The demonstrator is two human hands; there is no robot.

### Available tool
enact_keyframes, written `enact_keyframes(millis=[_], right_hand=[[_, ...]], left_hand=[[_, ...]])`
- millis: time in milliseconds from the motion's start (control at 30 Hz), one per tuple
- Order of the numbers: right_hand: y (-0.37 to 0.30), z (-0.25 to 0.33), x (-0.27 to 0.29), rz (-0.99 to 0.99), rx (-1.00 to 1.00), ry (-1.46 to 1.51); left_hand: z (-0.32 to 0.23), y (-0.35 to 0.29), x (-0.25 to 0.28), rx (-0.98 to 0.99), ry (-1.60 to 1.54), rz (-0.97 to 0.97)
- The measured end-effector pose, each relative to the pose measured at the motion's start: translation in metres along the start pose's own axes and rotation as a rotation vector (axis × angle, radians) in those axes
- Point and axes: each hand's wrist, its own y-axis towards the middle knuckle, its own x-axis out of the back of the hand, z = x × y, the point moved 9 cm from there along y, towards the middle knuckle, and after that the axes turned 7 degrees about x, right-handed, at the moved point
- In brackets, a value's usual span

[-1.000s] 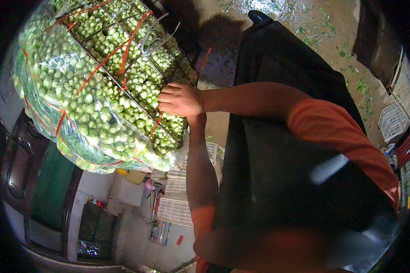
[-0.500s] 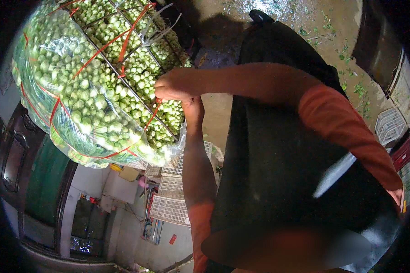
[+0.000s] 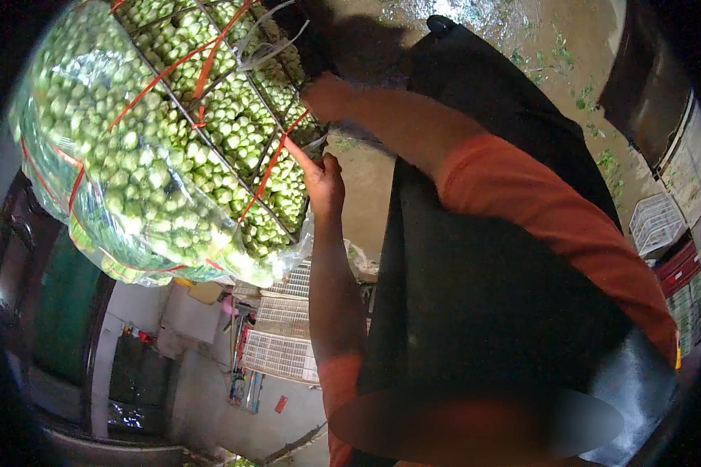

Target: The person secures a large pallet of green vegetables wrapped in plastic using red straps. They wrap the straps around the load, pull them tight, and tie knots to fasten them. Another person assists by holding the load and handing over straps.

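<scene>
A large stack of green vegetables [image 3: 144, 183] with pale rounded ends fills the upper left, partly wrapped in clear plastic film [image 3: 86, 70]. Thin dark bars [image 3: 160, 82] cross its exposed face. Red string [image 3: 266, 177] runs over the near bar and up towards my right hand [image 3: 329, 97]. That hand is closed at the stack's right edge, on the string's upper end; its fingertips are partly hidden. Below it, my left hand [image 3: 325, 185] points its index finger at the string and touches it, thumb raised apart and the other fingers curled.
White plastic crates [image 3: 280, 354] are piled below the stack. A white wire-like basket [image 3: 656, 224] sits at the far right, near a red crate [image 3: 679, 266]. Green leaf scraps [image 3: 611, 167] litter the wet brown floor. A dark apron [image 3: 483, 288] covers my front.
My hands were together at the string near the stack's right edge. My right hand has moved up and away, drawing the string taut, while the left index finger now stretches out against it.
</scene>
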Motion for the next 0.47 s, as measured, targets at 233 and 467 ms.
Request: enact_keyframes(millis=[233, 467], right_hand=[[-0.088, -0.063, 0.013, -0.017, 0.052, 0.120], [-0.390, -0.330, 0.087, 0.521, -0.418, -0.434]], left_hand=[[0.025, -0.087, -0.047, -0.145, -0.039, 0.151], [0.227, -0.189, -0.102, -0.141, 0.589, 0.037]])
